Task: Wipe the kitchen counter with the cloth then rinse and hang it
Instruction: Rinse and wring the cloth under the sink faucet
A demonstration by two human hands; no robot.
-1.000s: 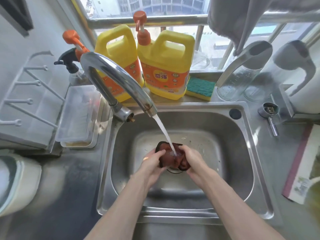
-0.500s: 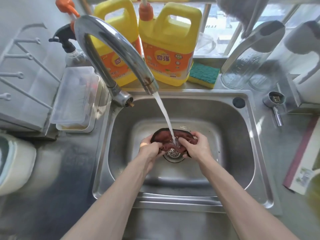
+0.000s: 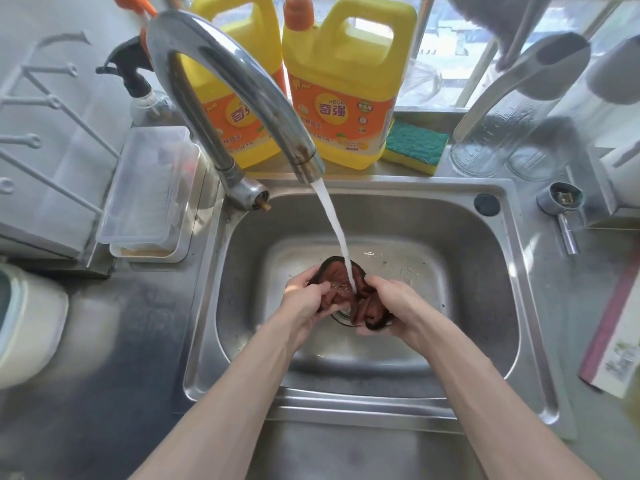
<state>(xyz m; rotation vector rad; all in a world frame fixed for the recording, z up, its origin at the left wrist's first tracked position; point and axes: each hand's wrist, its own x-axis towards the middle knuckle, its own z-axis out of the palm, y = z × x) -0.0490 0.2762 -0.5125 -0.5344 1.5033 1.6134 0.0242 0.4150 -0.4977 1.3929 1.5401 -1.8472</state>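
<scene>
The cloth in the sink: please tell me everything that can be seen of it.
The dark reddish-brown cloth looks soft, with a darker edge. It is wet and bunched up, held over the drain of the steel sink. The left hand and right hand grip its two sides. The white stream of water from the curved metal tap lands on its middle.
</scene>
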